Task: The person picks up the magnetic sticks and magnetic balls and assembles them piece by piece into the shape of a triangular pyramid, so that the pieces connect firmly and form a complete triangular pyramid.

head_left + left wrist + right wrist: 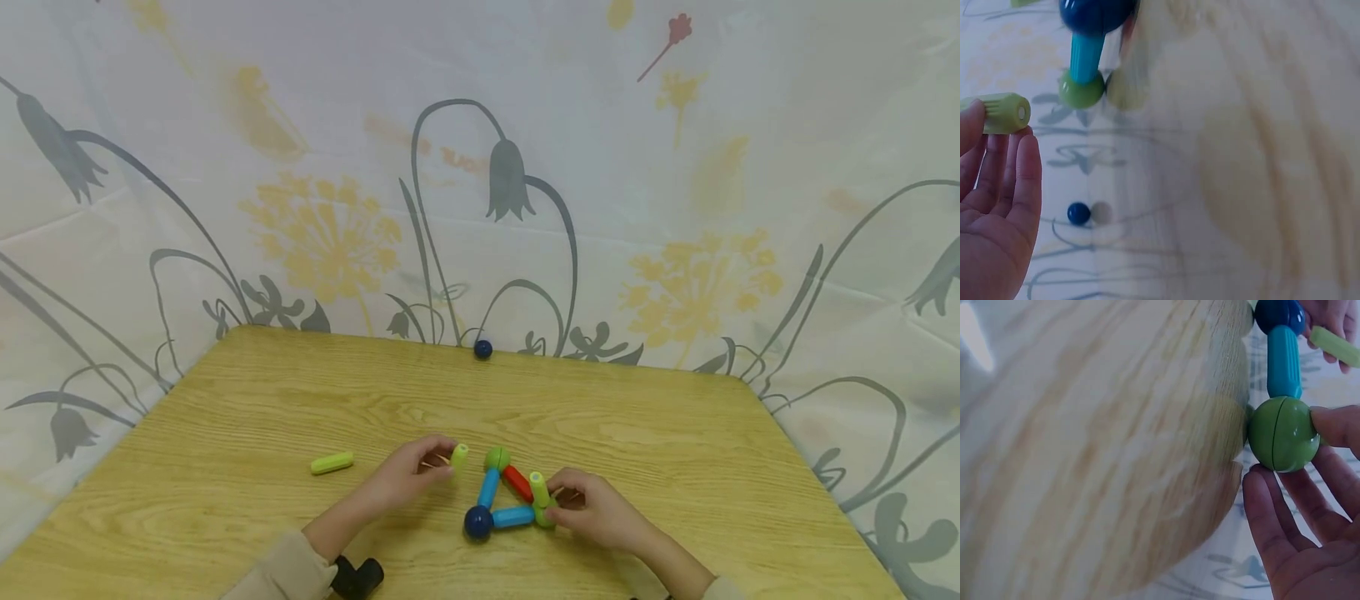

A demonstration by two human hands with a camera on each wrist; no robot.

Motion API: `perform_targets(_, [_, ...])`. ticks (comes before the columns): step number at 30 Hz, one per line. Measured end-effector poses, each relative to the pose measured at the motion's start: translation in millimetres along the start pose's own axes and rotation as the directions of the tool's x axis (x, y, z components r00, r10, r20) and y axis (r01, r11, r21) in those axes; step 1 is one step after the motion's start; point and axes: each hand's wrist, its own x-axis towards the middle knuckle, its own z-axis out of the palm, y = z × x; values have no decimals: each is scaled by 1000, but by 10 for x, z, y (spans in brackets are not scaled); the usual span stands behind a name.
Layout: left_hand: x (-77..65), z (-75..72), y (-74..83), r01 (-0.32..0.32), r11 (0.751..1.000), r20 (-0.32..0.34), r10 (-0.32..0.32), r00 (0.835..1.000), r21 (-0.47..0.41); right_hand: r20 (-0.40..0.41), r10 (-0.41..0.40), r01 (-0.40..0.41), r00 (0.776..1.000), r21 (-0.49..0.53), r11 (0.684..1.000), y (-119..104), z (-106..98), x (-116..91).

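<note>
On the wooden table lies a triangle of toy rods and balls: a dark blue ball (478, 522), a far green ball (497, 458) and a right green ball (546, 513). Two blue rods (513, 517) and a red rod (517, 482) join them. My right hand (603, 512) holds the right green ball (1282, 434) between thumb and fingers. A yellow-green rod (538, 489) stands up from that ball. Left of the triangle, my left hand (405, 477) pinches another yellow-green rod (1007, 114), raised above the table and apart from the balls.
A loose yellow-green rod (332, 463) lies left of my left hand. Near the table's back edge sits a single dark blue ball (483, 349). A black object (358, 578) shows by the left sleeve. Behind the table (337, 383) hangs a flower-printed cloth (465, 275).
</note>
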Motion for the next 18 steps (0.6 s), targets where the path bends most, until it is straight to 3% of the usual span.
perform_targets(9, [12,255,72,-19,999,134,25,991,-43,9,1,-2,1000,21,1000,-1,-3,3])
perform_targets(18, [-20,267,76,-4,1000,141,8,990,-24,28,13,-14,1000,42,999,8,-1,5])
